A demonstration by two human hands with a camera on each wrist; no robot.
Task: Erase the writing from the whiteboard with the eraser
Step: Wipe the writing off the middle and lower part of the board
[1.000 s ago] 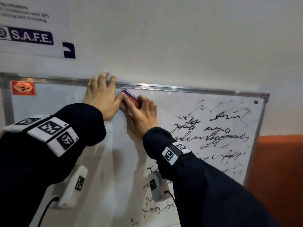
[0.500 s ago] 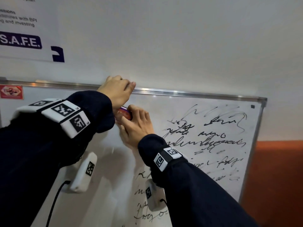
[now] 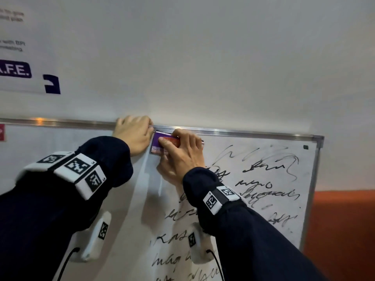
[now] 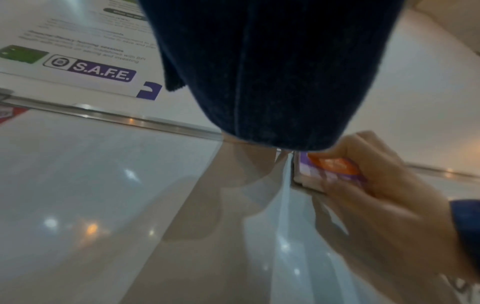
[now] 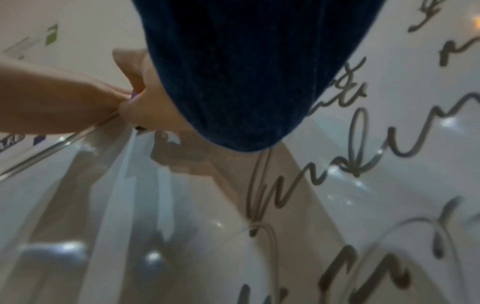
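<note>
With the right hand gripping the eraser and the left hand clutching the whiteboard frame, a rightward stroke risks merely smearing the writing.

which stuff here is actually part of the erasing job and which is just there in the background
Part of the job:
- whiteboard
- eraser, held in the right hand
- black writing
- left hand on the top frame

Just there:
- S.A.F.E. poster
- red sticker
- orange wall panel
</note>
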